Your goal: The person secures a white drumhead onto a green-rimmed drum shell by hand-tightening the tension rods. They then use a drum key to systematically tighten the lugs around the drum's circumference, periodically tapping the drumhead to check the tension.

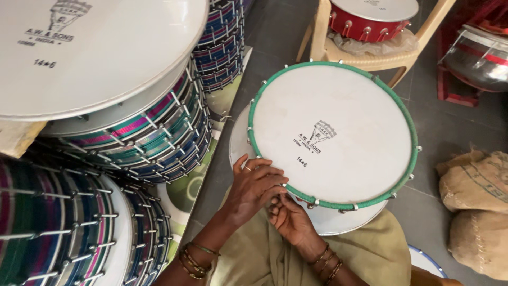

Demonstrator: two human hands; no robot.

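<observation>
A round drum (338, 132) with a white skin and a green wound rim rests on my lap, tilted toward me, with metal hooks along its edge. My left hand (254, 188) lies on the near rim, fingers curled over the green edge, a ring on one finger. My right hand (288, 217) is just below it, under the rim, fingers bent at a metal hook. Both wrists wear bangles. What the fingertips pinch is hidden.
Stacks of striped purple, green and blue drums (132, 132) fill the left side. A cream plastic chair (370, 53) holds a red drum (370, 21) behind. A steel drum (479, 55) sits at top right. Burlap sacks (476, 206) lie on the grey floor at right.
</observation>
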